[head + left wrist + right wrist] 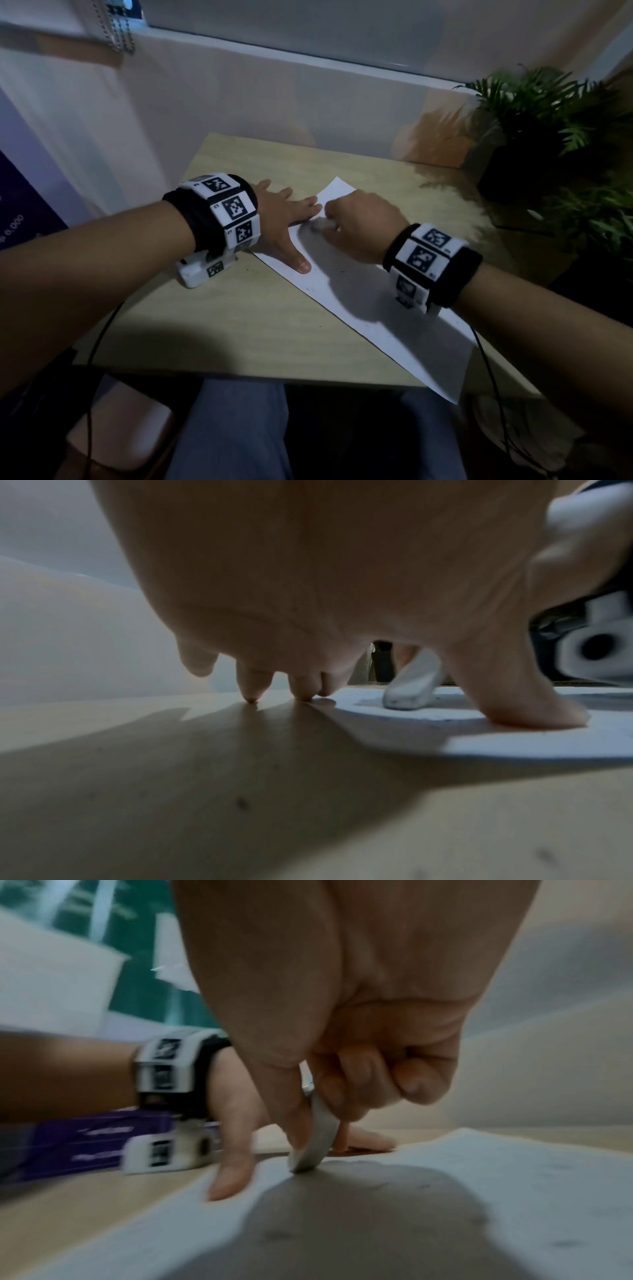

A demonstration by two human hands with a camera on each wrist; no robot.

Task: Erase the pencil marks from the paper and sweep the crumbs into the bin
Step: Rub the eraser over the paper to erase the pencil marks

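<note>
- Bare forearms, no sleeves.
- Left wrist band (219, 212): black fabric cuff ringed with white blocks carrying black-and-white square markers; a white camera housing (205, 269) hangs beneath it.
- Right wrist band (431, 263): same black cuff with white marker blocks.
- Thin black cables (99, 342) trail from both wrists.
- Blue-grey trousers (233, 431).

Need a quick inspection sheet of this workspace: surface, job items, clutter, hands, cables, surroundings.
Surface: light wooden table, partly in shadow.
Job's things: white paper lying askew, near corner past the table edge; white eraser tip on the paper; bin not seen.
Clutter: a few dark specks on paper and table.
Grippers: left hand flat, thumb pressing the paper; right hand pinches the eraser.
Cables: black cable from each wrist unit.
Surroundings: potted plant at the right, window sill behind.
</note>
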